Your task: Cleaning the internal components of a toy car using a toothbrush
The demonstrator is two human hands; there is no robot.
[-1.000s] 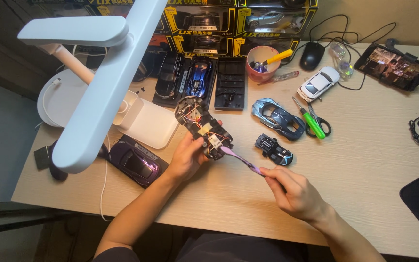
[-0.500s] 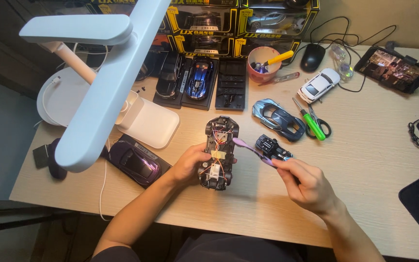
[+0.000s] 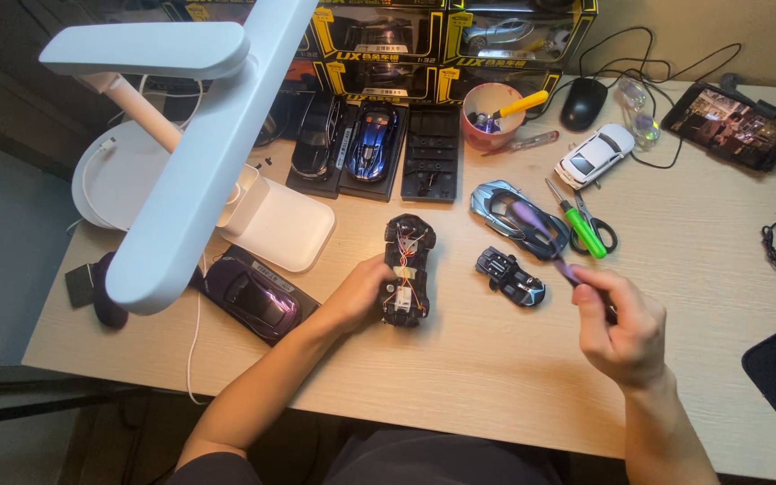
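My left hand point(image 3: 357, 294) grips the side of an opened black model car chassis point(image 3: 408, 268) that lies flat on the wooden desk point(image 3: 496, 377), its wires and small white part facing up. My right hand point(image 3: 624, 323) is lifted to the right of it and holds a thin purple-handled tool point(image 3: 542, 235) that points up and to the left. Just below that tool lie a light blue car body shell point(image 3: 507, 214) and a small dark blue and black car part point(image 3: 510, 274).
A white desk lamp point(image 3: 199, 153) reaches over the left of the desk, above a purple model car on a base point(image 3: 253, 295). Behind are boxed and mounted model cars point(image 3: 372, 144), a pink cup of tools point(image 3: 487, 115), a white car point(image 3: 596, 154), green screwdriver point(image 3: 578, 223), scissors, mouse, tablet point(image 3: 735, 126).
The chassis was turned and laid flat and upright on the desk. My right hand drew the purple tool away from it, up and to the right.
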